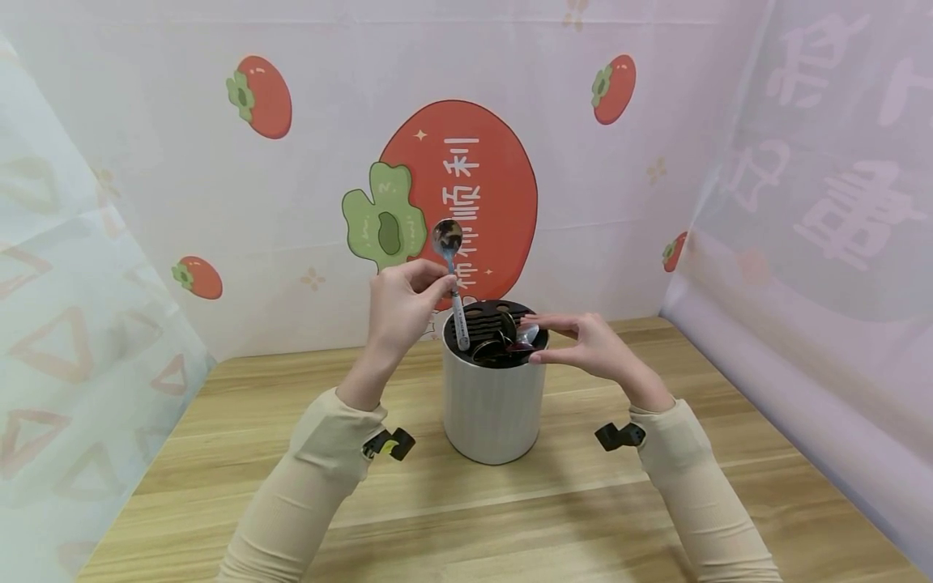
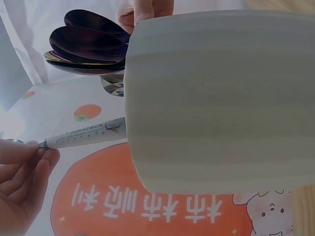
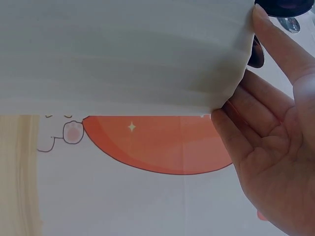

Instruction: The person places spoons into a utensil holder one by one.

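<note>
My left hand (image 1: 404, 304) pinches a spoon (image 1: 458, 317) between thumb and fingers, just below its shiny bowl. The spoon stands nearly upright, bowl up; its white printed handle (image 2: 88, 135) reaches the mouth of the white cylindrical utensil holder (image 1: 494, 413), where its lower end is hidden in the left wrist view. Opposite, my right hand (image 1: 594, 348) touches the holder's rim with thumb and fingertips, fingers extended. Several dark spoons (image 2: 88, 44) stick out of the holder's black slotted top (image 1: 477, 324), beside a silver spoon (image 1: 530, 334) close to my right fingers.
The holder stands on a wood-grain table (image 1: 408, 518). Behind it hangs a pale backdrop (image 1: 313, 202) with printed red persimmons, and similar printed sheets (image 1: 73, 324) flank the table on both sides.
</note>
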{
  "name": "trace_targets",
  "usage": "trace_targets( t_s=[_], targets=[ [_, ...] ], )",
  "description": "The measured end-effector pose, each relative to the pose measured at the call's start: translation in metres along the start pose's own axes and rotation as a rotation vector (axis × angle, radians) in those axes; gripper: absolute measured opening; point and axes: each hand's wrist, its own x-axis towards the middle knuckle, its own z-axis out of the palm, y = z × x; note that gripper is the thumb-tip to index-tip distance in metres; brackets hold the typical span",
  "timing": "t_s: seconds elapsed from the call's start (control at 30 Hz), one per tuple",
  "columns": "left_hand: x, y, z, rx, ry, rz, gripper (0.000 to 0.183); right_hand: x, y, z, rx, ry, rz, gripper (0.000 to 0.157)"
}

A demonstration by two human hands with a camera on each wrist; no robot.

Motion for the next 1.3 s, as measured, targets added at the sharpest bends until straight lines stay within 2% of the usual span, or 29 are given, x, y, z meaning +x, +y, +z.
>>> trace_targets(
  t_s=[0.2,0.63,0.97,1.3],
  targets=[
    [0.000,-0.002,0.002,0.047,-0.034,0.016,0.008,0.001,0.001,0.001,0.003,0.000,-0.005,0.048],
    [-0.002,-0.006,0.001,0.129,-0.087,0.000,0.006,0.001,-0.002,-0.002,-0.011,0.004,0.002,0.048],
    [-0.008,-0.010,0.003,0.126,-0.143,-0.014,0.005,0.000,-0.002,-0.001,-0.012,0.004,0.004,0.048],
    [-0.013,-0.015,0.009,0.162,-0.152,0.066,0.004,-0.001,-0.001,0.000,-0.008,0.009,0.002,0.048]
  ],
)
